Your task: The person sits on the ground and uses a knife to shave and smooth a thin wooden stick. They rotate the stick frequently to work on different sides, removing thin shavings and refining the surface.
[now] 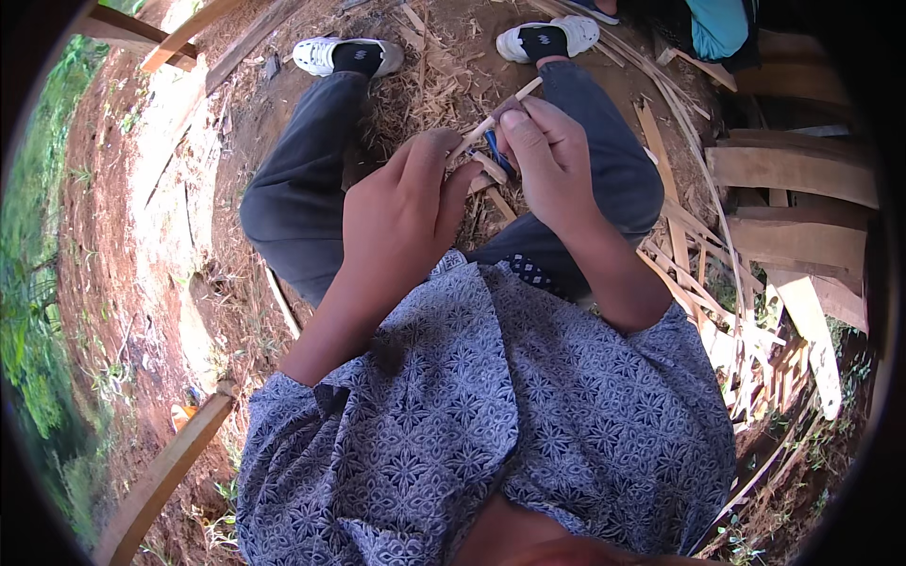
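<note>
A thin pale wooden stick [470, 139] runs slantwise between my two hands, its far end pointing up to the right. My left hand [401, 200] is closed on the stick's near end, fingertips pinching it. Thumb and fingers of my right hand [547, 156] press around the stick farther along. Under the right thumb a small dark brown piece [508, 107] wraps or lies against the stick; its kind is unclear. Just below the stick, between the hands, show a short light wood piece [489, 167] and something blue [497, 151], both partly hidden by the fingers.
Wood shavings [444, 80] cover the soil between my white shoes [344, 57]. Stacked boards [793, 174] and long thin strips [698, 274] lie on the right. A wooden beam [165, 476] stands at lower left. Another person's teal clothing [719, 26] shows at upper right.
</note>
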A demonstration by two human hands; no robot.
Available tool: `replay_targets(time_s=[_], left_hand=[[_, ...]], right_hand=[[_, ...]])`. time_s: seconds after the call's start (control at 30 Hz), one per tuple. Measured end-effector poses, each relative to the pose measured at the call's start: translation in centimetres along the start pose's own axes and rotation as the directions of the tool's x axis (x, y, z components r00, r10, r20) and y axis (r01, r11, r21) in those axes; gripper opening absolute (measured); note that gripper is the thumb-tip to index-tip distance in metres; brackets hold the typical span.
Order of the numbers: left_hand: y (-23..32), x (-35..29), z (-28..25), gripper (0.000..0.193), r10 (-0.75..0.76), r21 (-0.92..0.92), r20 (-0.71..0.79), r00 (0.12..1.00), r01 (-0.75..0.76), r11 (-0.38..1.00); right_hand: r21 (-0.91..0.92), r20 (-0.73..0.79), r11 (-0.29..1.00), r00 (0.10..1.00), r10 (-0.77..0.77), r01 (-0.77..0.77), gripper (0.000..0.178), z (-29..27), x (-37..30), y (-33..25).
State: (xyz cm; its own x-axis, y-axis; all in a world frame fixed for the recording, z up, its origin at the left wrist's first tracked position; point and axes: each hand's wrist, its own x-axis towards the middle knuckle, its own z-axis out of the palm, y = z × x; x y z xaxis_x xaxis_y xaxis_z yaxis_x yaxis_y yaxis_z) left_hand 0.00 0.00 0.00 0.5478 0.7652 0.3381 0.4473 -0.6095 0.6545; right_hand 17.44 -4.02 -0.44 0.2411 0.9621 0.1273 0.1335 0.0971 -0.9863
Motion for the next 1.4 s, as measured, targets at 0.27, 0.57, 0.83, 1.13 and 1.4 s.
replay_targets(time_s=[0.27, 0.57, 0.83, 1.13, 1.4], left_hand=[[-0.6, 0.6, -1.6, 0.027, -0.195, -0.679, 0.478, 0.857, 0.501, 0.537], [-0.2, 1.1, 0.2, 0.015, 0.12, 0.081, -0.014, 0.993, -0.118, 0.99], [-0.9, 0.6, -0.7, 0.017, -0.132, -0.534, 0.34, 0.931, 0.306, 0.788], [-0.6, 0.3, 1.0, 0.028, -0.027, -0.354, -0.061, 0.998, 0.003, 0.935], [-0.6, 0.9, -0.7, 0.01, -0.216, -0.622, 0.402, 0.89, 0.439, 0.648]], right_hand=[[0.041, 0.152, 0.981, 0.97, -0.191, 0.187, 0.025, -0.1, 0.0, -1.0], [-0.057, -0.049, 0.998, 0.999, -0.01, 0.007, 0.026, 0.1, 0.4, 0.4], [-0.038, 0.04, 0.997, 0.997, -0.061, 0.063, 0.023, -0.3, 0.5, 0.0], [-0.078, 0.048, 0.995, 0.997, -0.057, 0.061, 0.024, -0.6, 0.6, 0.0], [-0.036, 0.054, 0.999, 0.998, -0.017, 0.019, 0.027, -0.8, 0.5, 0.2]])
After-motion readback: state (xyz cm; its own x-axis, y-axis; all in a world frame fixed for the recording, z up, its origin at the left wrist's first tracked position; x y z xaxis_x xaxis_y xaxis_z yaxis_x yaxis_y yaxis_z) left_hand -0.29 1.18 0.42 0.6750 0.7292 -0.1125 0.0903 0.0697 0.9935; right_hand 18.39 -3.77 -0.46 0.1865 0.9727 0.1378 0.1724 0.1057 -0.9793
